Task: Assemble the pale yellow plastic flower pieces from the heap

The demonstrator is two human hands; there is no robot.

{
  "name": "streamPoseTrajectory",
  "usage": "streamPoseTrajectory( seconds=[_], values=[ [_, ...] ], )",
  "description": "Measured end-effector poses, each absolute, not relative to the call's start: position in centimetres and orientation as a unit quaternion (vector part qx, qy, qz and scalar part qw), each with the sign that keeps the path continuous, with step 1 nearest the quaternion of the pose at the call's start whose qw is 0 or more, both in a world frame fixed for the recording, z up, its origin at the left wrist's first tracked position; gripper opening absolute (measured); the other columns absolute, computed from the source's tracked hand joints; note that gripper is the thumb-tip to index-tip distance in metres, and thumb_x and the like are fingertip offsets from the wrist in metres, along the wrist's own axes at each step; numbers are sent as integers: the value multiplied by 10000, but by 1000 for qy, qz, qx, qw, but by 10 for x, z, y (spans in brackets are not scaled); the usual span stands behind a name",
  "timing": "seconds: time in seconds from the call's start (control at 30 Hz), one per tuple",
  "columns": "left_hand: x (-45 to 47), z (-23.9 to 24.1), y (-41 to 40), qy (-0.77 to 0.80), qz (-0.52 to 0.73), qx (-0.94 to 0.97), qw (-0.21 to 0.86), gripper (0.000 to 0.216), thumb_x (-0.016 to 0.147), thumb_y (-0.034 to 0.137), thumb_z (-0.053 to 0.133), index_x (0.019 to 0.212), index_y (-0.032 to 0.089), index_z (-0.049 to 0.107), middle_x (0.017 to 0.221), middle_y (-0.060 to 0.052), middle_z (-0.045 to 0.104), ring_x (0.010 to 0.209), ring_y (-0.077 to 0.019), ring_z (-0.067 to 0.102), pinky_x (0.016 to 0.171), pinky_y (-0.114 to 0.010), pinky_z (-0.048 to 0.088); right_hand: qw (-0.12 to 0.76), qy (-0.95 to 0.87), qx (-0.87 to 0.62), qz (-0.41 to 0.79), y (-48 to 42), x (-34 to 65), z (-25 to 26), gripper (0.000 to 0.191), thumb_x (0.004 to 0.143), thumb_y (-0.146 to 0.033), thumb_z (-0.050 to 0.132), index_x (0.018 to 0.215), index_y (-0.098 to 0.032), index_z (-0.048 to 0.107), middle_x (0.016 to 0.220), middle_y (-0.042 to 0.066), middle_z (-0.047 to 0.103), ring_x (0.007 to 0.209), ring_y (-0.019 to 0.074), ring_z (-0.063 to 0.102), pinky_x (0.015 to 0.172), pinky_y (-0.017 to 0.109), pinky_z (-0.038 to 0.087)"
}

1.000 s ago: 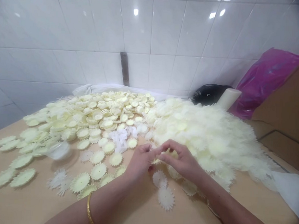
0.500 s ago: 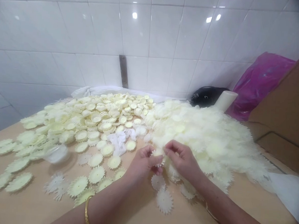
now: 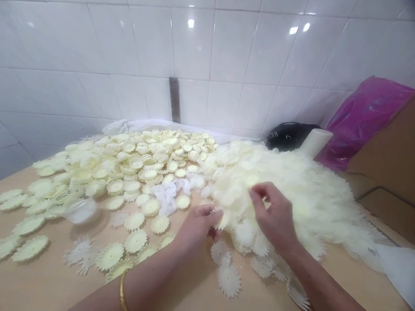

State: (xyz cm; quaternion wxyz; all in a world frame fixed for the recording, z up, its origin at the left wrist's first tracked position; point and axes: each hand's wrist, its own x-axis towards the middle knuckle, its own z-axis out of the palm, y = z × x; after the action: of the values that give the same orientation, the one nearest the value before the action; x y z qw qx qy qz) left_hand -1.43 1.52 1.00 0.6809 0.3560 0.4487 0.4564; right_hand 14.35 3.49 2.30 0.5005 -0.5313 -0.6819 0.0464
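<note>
holding one toothed disc (image 3: 224, 220) in left hand (image 3: 201, 223), thumb clamped over fingers, at 5 o'clock in view. from there, right hand (image 3: 276, 216) at 3 o'clock, thumb and forefinger bent at flimsy heap (image 3: 297, 180); cannot tell whether pinching anything. judging it partway: probably done, thicker pile (image 3: 136, 163) at 10 o'clock; probably left, big heap at 2 o'clock, plus strays (image 3: 230, 280) at 6.

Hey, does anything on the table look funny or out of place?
Yes, maybe: the crumpled, white, cloth-like scrap near the middle. It looks odd because it is rumpled and shapeless, while the pale-yellow, round, notched-edge discs around it are neatly round.
</note>
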Motion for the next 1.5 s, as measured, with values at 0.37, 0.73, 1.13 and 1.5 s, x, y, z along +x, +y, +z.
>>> streamPoseTrajectory(
  seconds=[0.37,0.73,1.13,1.5],
  values=[
    [-17,13,12,498,474,411,598,457,539,401,724,493,180,327,436,80,261,366,-34,251,353,-186,203,412,-772,-417,247,25,132,26,165,828,-300,454,832,-183,570,827,46,594,797,165,543,712,287,428],
    [-15,14,14,387,442,348,731,314,646,437,645,761,157,559,681,-1,546,464,-80,527,457,-216,413,402,-751,-392,347,26,132,23,144,794,-265,492,676,-183,496,642,-24,475,632,115,461,637,256,395],
    [-16,11,11,431,469,396,662,215,676,309,637,649,152,493,574,43,465,477,-87,542,467,-204,397,519,-627,-564,142,38,149,29,202,774,-289,500,616,-187,428,578,-18,471,525,111,423,509,244,355],
    [-11,16,10,462,455,380,660,178,592,174,671,709,157,538,498,39,505,387,-60,424,419,-199,344,495,-691,-516,105,32,146,28,173,800,-290,494,665,-188,456,620,-7,504,585,120,465,564,251,392]
  ],
)
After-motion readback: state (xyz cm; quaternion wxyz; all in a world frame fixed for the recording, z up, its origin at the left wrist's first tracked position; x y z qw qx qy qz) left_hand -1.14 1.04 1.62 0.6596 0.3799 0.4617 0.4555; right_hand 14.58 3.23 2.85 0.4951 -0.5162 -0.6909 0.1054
